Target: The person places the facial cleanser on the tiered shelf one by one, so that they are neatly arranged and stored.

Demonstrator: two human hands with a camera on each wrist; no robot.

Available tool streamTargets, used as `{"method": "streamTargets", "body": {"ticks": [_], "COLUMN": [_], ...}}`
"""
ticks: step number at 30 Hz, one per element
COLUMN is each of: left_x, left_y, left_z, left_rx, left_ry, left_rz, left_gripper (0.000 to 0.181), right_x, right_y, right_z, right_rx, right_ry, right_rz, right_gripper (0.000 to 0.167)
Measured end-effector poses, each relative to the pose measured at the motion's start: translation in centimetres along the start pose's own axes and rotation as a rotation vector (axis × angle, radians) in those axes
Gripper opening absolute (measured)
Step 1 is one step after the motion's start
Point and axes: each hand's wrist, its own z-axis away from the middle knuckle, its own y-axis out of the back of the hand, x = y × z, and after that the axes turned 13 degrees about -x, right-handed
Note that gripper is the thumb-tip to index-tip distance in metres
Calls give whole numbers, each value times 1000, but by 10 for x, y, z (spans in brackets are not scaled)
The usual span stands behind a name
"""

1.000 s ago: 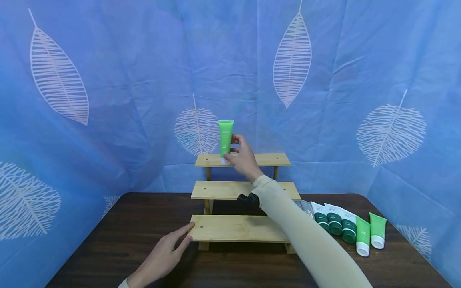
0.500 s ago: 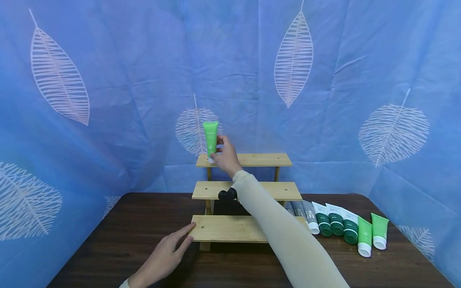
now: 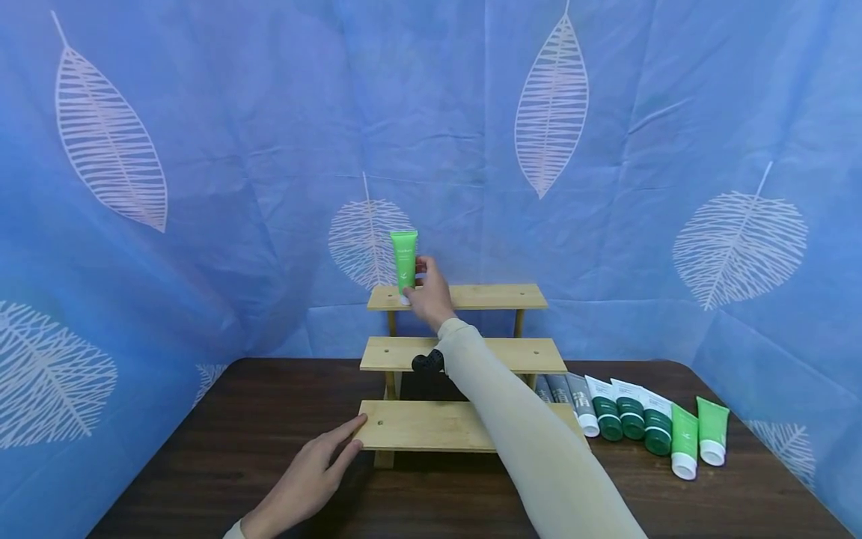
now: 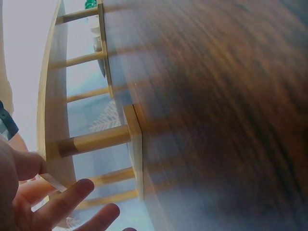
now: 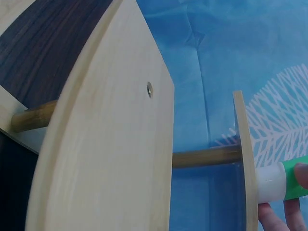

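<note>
Right arm point(image 3: 532, 434) stretched far forward, pale sleeve point(image 3: 468, 352) down to the wrist. Right hand point(image 3: 432, 296) raised, pinching between thumb and fingers (digits only partly seen in right wrist view). Left hand point(image 3: 311, 470) lower and nearer, fingers point(image 4: 67, 201) extended, spread.

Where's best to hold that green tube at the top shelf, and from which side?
Probably low on the green tube, just above its white cap, from the right, where the right hand grips it. It is upright, cap down, so this leaves the cap's end free to sit on the top shelf; the flat top end likely gives less to wrap.
</note>
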Motion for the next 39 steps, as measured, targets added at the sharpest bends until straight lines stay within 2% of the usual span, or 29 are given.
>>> {"method": "streamTargets", "body": {"ticks": [10, 17, 23, 30, 39], "left_x": [-3, -5, -4, -3, -4], "left_y": [-2, -3, -2, -3, -3], "left_z": [-2, -3, -4, -2, -3], "left_rx": [-8, -7, -12, -24, -33], "left_ry": [21, 23, 34, 42, 59], "left_rz": [-16, -27, -18, -6, -3], "left_gripper": [50, 51, 50, 50, 53], "right_x": [5, 3, 8, 19, 28], "right_y": [3, 11, 28, 55, 101], "right_z": [-2, 12, 34, 69, 111], "right_rx": [13, 23, -29, -99, -82], "right_ry": [-6, -20, -21, 9, -1], "right_rz": [1, -7, -51, -85, -42], "right_gripper": [60, 61, 58, 57, 59]}}
